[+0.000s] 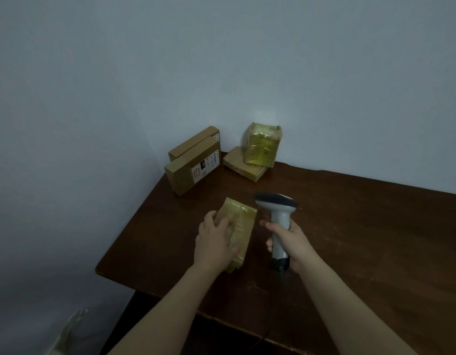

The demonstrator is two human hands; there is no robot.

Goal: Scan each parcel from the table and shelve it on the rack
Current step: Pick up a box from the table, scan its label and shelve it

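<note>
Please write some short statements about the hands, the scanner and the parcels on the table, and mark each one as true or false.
1. The right hand grips the scanner by its handle. True.
2. The left hand is empty. False: it holds a taped parcel.
3. The green-tinted parcel at the back rests on a flat brown box. True.
4. The labelled box stands to the right of the scanner. False: it stands farther back and to the left.
</note>
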